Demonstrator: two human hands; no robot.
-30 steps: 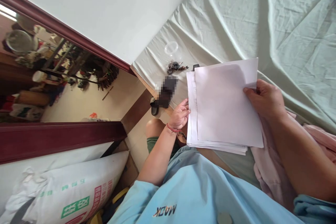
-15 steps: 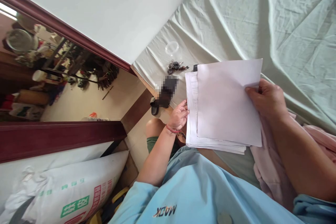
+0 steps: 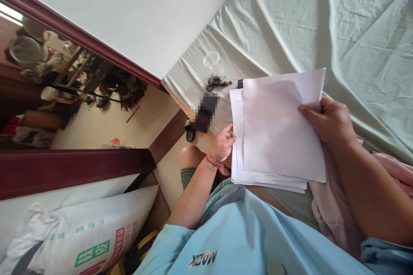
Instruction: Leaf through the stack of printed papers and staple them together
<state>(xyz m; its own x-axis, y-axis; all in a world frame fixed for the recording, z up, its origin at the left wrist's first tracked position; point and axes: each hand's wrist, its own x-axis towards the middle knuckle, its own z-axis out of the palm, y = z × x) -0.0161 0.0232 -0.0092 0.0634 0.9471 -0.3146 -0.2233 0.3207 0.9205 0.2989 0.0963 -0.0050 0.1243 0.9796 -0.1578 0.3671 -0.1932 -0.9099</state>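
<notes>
A stack of white paper sheets (image 3: 284, 129) is held up over my lap, its top sheet blank and set off to the right of the others. Printed lines show along the left and lower edges of the sheets beneath. My left hand (image 3: 222, 144), with a red cord round the wrist, is closed on the stack's left edge. On the right edge, my right hand (image 3: 334, 120) pinches the paper, thumb on top and fingers hidden underneath. A black object, mostly covered, peeks out behind the stack's upper left corner.
Pale green sheeting (image 3: 290, 21) covers the bed, where keys (image 3: 214, 82) lie beside a clear plastic cup (image 3: 212, 61). Pink cloth (image 3: 334, 210) lies at my right. Black slippers (image 3: 190, 131) are on the floor; a white printed sack (image 3: 93, 232) stands at left.
The paper stack and my left hand have shifted slightly to the right. The top sheet's upper right corner has risen a little, and my right hand still grips its edge.
</notes>
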